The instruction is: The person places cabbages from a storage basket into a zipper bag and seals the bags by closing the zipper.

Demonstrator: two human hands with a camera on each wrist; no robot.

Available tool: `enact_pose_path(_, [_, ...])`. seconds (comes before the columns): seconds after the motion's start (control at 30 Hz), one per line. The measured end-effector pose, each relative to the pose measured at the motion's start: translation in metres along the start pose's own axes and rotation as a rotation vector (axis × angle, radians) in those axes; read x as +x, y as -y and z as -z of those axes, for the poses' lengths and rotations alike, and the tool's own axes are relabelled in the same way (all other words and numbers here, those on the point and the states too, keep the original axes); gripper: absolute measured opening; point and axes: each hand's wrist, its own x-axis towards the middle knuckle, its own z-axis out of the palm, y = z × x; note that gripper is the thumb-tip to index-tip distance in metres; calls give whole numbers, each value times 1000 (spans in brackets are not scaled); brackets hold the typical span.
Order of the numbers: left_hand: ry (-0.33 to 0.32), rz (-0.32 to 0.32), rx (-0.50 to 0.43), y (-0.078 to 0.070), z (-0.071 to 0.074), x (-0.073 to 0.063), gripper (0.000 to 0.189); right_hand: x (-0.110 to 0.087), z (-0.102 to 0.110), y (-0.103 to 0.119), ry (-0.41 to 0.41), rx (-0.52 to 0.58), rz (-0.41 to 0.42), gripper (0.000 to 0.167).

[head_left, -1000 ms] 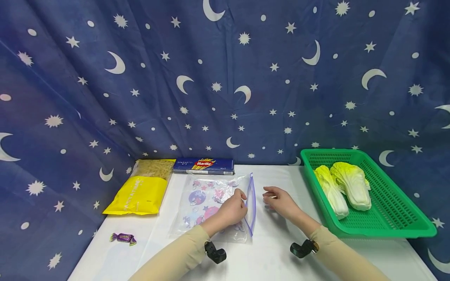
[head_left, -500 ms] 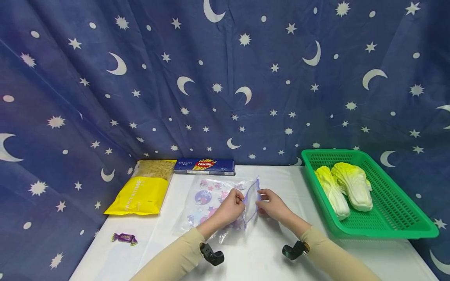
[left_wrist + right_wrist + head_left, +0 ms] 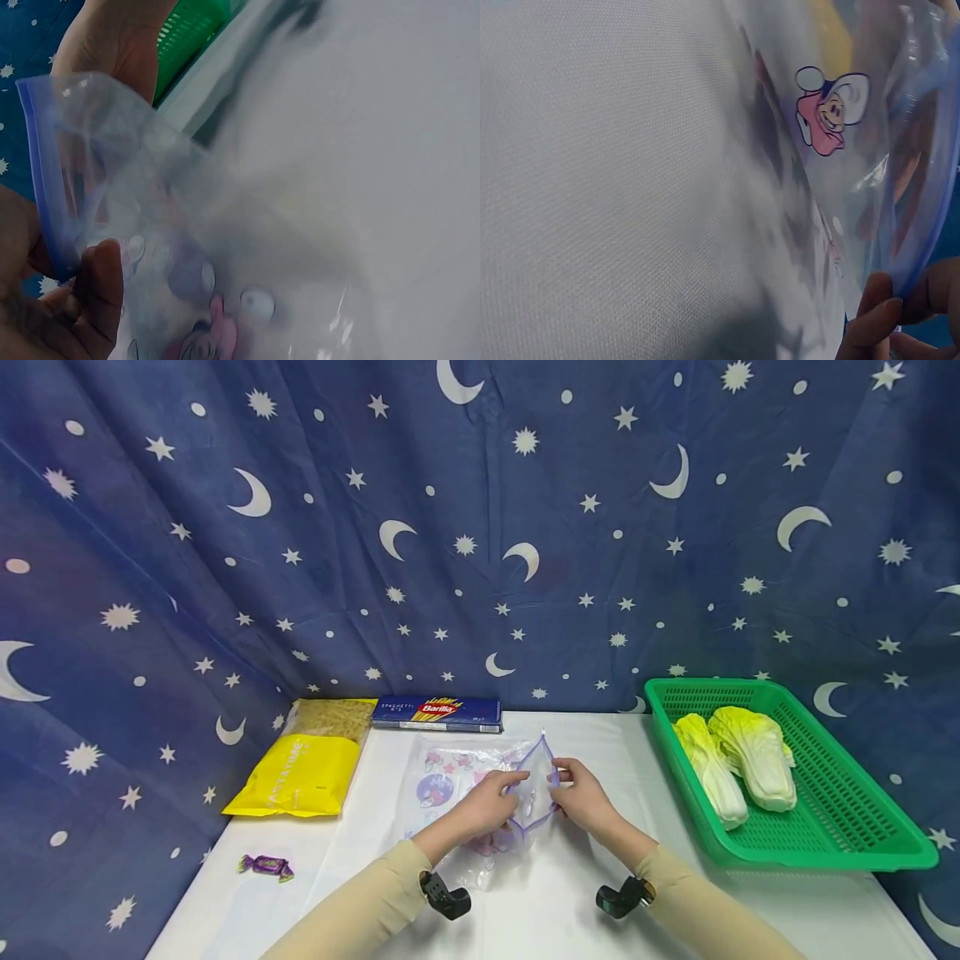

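A clear zip bag (image 3: 437, 789) with pink and purple cartoon prints lies on the white table, its purple-edged mouth spread wide and facing right. On the mouth's left edge, my left hand (image 3: 487, 803) pinches the rim between thumb and fingers. My right hand (image 3: 583, 795) pinches the opposite rim. In the left wrist view the purple zip strip (image 3: 43, 172) runs down to the left fingers (image 3: 101, 289). The right wrist view shows the right fingers (image 3: 876, 319) gripping the purple edge (image 3: 930, 202). Nothing visible lies inside the bag.
Back left lie a yellow pasta bag (image 3: 311, 777) and a blue spaghetti box (image 3: 438, 714). A purple wrapped candy (image 3: 266, 866) lies front left. At the right, a green basket (image 3: 847, 777) holds two napa cabbages (image 3: 753, 760). A starry blue curtain (image 3: 480, 527) hangs behind.
My right hand has come left and taken hold of the bag's right rim. The mouth has gone from a narrow slit to a wide opening, and the bag's front edge has lifted and crumpled.
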Motion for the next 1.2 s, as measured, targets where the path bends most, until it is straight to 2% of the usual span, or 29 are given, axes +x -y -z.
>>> enact_pose_path(0.17, [73, -9, 38, -1, 5, 3, 50, -1, 1, 1, -36, -82, 48, 53])
enact_pose_path(0.3, [64, -4, 32, -3, 5, 5, 46, -4, 3, 2, -46, -113, 40, 53])
enact_pose_path(0.4, [42, -5, 25, -6, 6, 7, 48, -7, 3, 3, -34, -99, 44, 58])
enact_pose_path(0.5, [35, -7, 63, -11, 7, 7, 49, -9, 3, 4, -29, -71, 67, 61])
enact_pose_path(0.77, [66, -1, 103, -21, 17, 7, 52, -8, 5, 4, -20, 1, 47, 63])
enact_pose_path(0.87, [50, -36, 201, -24, 23, 6, 55, -8, 6, 4, -15, 20, 21, 65])
enact_pose_path(1.03, [12, -64, 474, -30, 34, 1, 51, -7, 9, 3, -18, 27, 3, 68])
enact_pose_path(1.2, [-38, -38, 622, -32, 46, -3, 44, -7, 11, 3, -28, -11, 31, 69])
